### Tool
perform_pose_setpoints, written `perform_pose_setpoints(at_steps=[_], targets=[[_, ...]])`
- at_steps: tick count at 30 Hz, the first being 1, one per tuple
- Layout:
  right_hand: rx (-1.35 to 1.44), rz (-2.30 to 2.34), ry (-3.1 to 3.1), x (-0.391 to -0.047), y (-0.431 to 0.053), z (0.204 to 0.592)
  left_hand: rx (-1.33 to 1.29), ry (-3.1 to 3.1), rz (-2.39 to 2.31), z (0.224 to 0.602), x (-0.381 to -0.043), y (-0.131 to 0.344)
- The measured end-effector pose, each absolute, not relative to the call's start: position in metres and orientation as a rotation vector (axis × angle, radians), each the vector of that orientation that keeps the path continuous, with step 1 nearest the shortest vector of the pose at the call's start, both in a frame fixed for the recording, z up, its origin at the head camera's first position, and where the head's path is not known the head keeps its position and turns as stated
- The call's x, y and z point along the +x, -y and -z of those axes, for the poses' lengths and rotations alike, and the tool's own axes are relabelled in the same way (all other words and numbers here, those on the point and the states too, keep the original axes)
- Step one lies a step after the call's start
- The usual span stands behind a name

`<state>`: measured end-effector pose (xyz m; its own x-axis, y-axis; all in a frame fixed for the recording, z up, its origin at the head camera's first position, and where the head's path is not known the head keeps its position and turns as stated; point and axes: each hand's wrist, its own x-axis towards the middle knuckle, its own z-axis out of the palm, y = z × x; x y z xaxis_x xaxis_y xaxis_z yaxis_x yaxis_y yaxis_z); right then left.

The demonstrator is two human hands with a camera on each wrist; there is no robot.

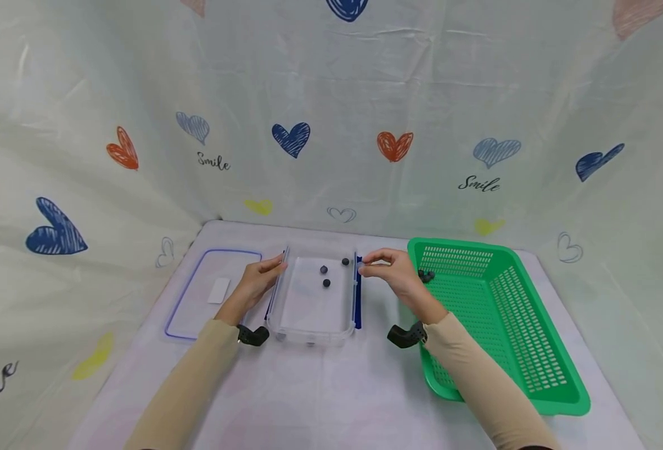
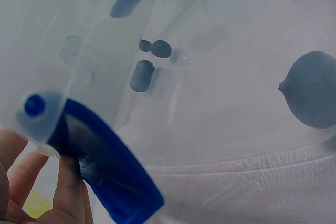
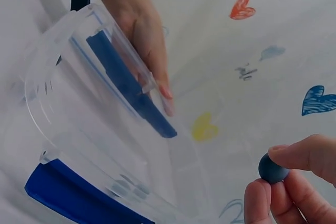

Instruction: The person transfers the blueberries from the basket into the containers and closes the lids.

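A clear plastic box with blue side latches stands mid-table. Inside it lie 3 dark blueberries, blurred through the plastic in the left wrist view. My left hand grips the box's left side; in the left wrist view its fingers are at a blue latch. Above the box's right edge, my right hand pinches a blueberry between thumb and fingers, seen plainly in the right wrist view.
To the right stands a green basket, with several blueberries at its left wall. A flat clear lid with a blue seal lies left of the box, a small white rectangle on it. A patterned curtain hangs behind.
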<state>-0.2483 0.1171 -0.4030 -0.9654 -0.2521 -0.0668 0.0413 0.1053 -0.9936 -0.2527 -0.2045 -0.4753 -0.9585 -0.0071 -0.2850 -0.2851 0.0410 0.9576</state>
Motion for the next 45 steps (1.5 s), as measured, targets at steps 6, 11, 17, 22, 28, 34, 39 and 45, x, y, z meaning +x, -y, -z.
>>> perform_pose_setpoints(at_steps=[6,11,17,22,28,34,39,45], targets=[[-0.239,1.933,-2.139,-0.247,-0.105,0.407,-0.277,-2.119,-2.024,0.473,-0.253,0.202],[-0.246,1.864,-2.154,-0.245,-0.096,0.412,-0.275,-2.113,-2.018,0.473,-0.253,0.201],[-0.275,1.844,-2.154,-0.244,-0.09,0.418,-0.265,-2.098,-2.033,0.473,-0.254,0.2],[-0.255,1.807,-2.181,-0.244,-0.087,0.421,-0.266,-2.099,-2.035,0.473,-0.253,0.2],[-0.21,1.754,-2.244,-0.241,-0.085,0.423,-0.294,-2.1,-2.021,0.474,-0.253,0.199],[-0.227,1.837,-2.259,-0.245,-0.094,0.423,-0.293,-2.131,-2.016,0.474,-0.251,0.2],[-0.228,1.929,-2.187,-0.249,-0.103,0.42,-0.295,-2.137,-2.023,0.474,-0.252,0.202],[-0.181,1.948,-2.165,-0.251,-0.118,0.415,-0.315,-2.147,-2.008,0.475,-0.251,0.202]])
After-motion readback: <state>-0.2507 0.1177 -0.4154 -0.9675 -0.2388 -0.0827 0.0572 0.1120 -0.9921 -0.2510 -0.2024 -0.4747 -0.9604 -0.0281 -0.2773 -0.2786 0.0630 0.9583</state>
